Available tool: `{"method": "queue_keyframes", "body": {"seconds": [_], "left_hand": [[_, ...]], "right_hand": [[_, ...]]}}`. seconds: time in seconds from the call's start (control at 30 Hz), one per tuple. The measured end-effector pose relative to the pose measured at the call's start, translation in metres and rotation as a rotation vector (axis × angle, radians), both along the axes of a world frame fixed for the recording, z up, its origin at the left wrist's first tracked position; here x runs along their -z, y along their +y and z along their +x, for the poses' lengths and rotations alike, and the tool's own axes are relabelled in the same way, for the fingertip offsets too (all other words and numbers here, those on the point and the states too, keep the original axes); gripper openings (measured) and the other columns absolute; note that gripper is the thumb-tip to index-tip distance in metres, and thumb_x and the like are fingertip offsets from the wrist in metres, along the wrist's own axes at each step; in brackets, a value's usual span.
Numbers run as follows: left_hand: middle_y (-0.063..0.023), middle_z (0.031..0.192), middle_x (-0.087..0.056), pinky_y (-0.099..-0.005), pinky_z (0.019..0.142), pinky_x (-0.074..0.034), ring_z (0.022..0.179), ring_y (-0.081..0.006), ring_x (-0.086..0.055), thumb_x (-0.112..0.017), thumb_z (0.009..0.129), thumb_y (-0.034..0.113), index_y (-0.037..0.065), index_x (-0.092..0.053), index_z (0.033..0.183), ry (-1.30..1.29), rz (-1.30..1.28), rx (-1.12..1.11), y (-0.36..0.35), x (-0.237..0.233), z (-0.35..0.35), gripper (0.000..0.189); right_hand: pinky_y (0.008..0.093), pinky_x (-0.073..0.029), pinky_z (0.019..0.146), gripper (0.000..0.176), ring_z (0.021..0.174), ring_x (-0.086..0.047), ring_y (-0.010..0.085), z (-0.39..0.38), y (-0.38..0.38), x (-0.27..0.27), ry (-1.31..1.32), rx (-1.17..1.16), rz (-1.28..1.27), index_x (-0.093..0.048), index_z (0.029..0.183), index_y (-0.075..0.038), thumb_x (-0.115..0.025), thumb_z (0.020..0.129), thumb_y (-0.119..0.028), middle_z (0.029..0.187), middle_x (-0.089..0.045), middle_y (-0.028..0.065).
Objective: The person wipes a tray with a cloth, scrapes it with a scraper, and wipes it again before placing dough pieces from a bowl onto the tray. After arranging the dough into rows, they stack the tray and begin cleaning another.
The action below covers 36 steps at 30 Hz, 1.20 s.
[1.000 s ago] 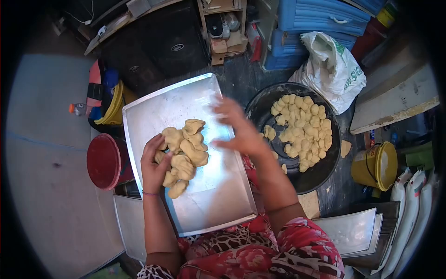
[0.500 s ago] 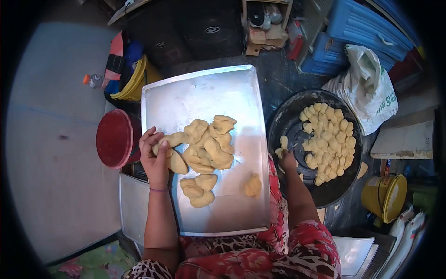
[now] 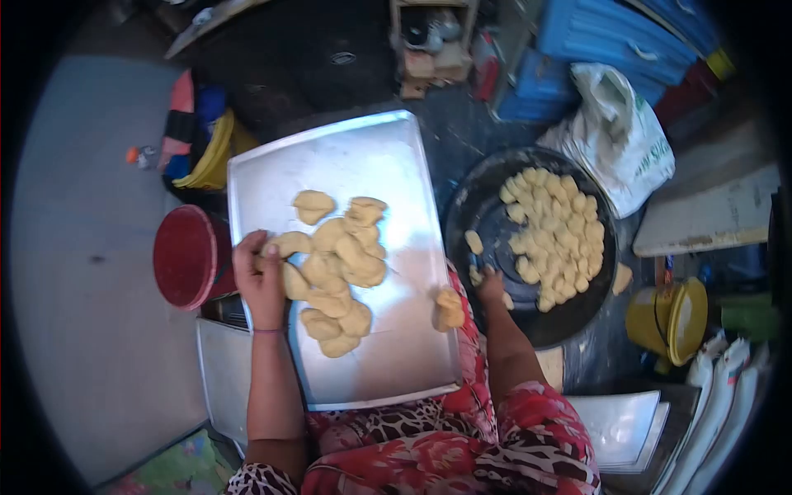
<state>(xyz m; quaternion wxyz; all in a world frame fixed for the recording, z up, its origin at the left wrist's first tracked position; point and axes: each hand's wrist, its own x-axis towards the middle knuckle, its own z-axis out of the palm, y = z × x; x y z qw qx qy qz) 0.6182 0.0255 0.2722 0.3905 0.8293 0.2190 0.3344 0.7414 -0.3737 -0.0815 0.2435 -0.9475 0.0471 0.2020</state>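
A metal tray (image 3: 388, 157) rests over my lap, with a pile of pale yellow dough pieces (image 3: 359, 260) on it. At the tray's left edge my left hand (image 3: 260, 280) is closed around the end of a piece of dough (image 3: 290, 243). One dough lump (image 3: 313, 206) lies apart above the pile, and another small lump (image 3: 450, 308) sits at the right rim. My right hand (image 3: 492, 289) reaches into the black basin (image 3: 487, 186), close to a few small dough bits (image 3: 473, 241); its fingers are blurred. Many small dough pieces (image 3: 557, 235) fill the basin's right side.
A red-lidded bucket (image 3: 186, 257) stands left of the tray. Beyond the basin are a white sack (image 3: 627, 140) and blue drawers (image 3: 610, 45). A yellow bucket (image 3: 668, 322) is at the right, with metal sheets (image 3: 615, 429) below it.
The view has shifted, so the scene sits further left. A dough lump now lies apart above the pile. The small lump at the right has moved to the tray's rim.
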Motion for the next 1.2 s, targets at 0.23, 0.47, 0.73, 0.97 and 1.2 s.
{"method": "queue_keyframes", "body": {"seconds": [0.23,0.47,0.73,0.97,1.2], "left_hand": [[-0.0185,0.114,-0.058,-0.0390,0.094,-0.044,0.107,-0.0317,-0.057,-0.066,0.077,0.007,-0.001,-0.057,0.117,0.238,0.170,0.173,0.001,-0.033,-0.025,0.042],[-0.0094,0.090,-0.055,-0.0271,0.075,-0.046,0.081,-0.0160,-0.054,-0.064,0.082,0.008,-0.002,-0.063,0.107,0.095,-0.251,-0.058,0.007,-0.024,-0.033,0.027],[-0.0183,0.118,-0.056,-0.0392,0.093,-0.044,0.108,-0.0332,-0.055,-0.070,0.077,0.013,0.001,-0.064,0.103,0.190,0.099,0.127,0.008,-0.026,-0.034,0.029],[-0.0165,0.115,-0.058,-0.0406,0.088,-0.045,0.106,-0.0321,-0.056,-0.070,0.077,0.019,0.001,-0.053,0.122,0.203,0.223,0.214,0.002,-0.038,-0.017,0.052],[-0.0169,0.087,-0.064,-0.0398,0.078,-0.047,0.089,-0.0335,-0.060,-0.065,0.079,0.013,0.000,-0.061,0.090,0.132,-0.059,0.048,0.018,-0.028,0.013,0.017]], "right_hand": [[0.0318,-0.045,0.086,0.030,0.100,-0.055,0.0188,0.042,-0.029,-0.096,-0.038,0.367,0.929,-0.062,0.098,-0.006,-0.063,0.067,-0.003,0.113,-0.057,0.0096],[0.0360,-0.040,0.100,0.065,0.115,-0.049,0.0248,-0.022,0.077,-0.352,-0.529,0.072,1.221,-0.042,0.132,-0.006,-0.061,0.070,-0.011,0.127,-0.047,0.0138],[0.0531,-0.013,0.111,0.069,0.138,-0.021,0.0415,-0.066,0.144,-0.401,-0.642,-0.974,0.369,-0.043,0.139,-0.012,-0.069,0.078,-0.031,0.148,-0.025,0.0259],[0.0382,-0.034,0.105,0.049,0.126,-0.043,0.0319,-0.083,0.099,-0.339,-0.468,-0.287,0.691,-0.049,0.128,0.000,-0.060,0.080,-0.004,0.134,-0.044,0.0231],[0.0377,-0.034,0.105,0.045,0.123,-0.048,0.0289,-0.063,0.143,-0.367,-0.471,-0.417,0.825,-0.050,0.128,-0.004,-0.054,0.083,0.000,0.128,-0.051,0.0192]]}}
